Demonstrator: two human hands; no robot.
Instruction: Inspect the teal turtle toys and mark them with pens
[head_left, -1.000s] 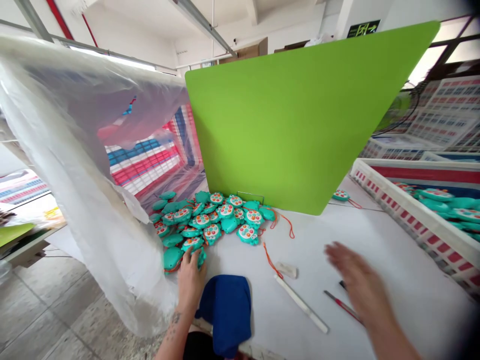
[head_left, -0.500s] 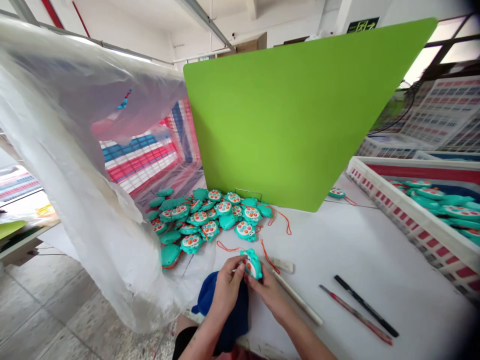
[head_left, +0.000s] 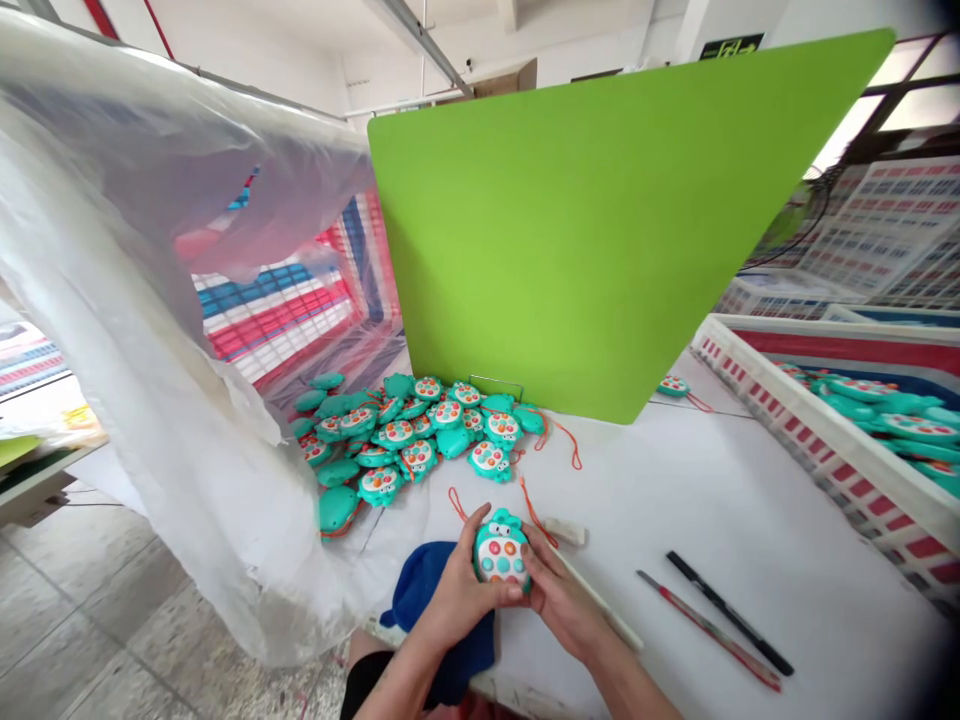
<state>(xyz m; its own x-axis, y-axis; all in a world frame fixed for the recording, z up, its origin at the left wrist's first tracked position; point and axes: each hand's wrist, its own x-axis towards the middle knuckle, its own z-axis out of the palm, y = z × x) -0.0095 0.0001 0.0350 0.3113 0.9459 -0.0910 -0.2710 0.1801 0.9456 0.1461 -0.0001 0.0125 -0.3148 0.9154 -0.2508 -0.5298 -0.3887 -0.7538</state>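
Observation:
Between my hands is a teal toy with a white face, coloured round buttons and two eyes point(head_left: 501, 552), its button side turned up toward me. My left hand point(head_left: 466, 588) is closed round its left side, the thumb along the lower edge. Around the right side my right hand point(head_left: 559, 590) is closed too, fingers against the rim. An orange cord loop point(head_left: 456, 503) shows just beyond my left fingers. A heap of the same teal toys point(head_left: 397, 432) lies beyond, some face up, some back up. Below my left wrist is a dark blue cloth point(head_left: 427, 580).
A green board point(head_left: 555, 250) stands behind the heap. To the right are a black pen point(head_left: 727, 610), a red slim tool point(head_left: 709, 630) and a white crate point(head_left: 825, 440) holding more toys. A pale stick point(head_left: 607, 610) lies beside my right hand. Plastic sheeting point(head_left: 247, 480) hangs left.
The toy has been turned from a tilted, sideways pose to face me, its buttons now in full view. Both hands have shifted their hold around its sides.

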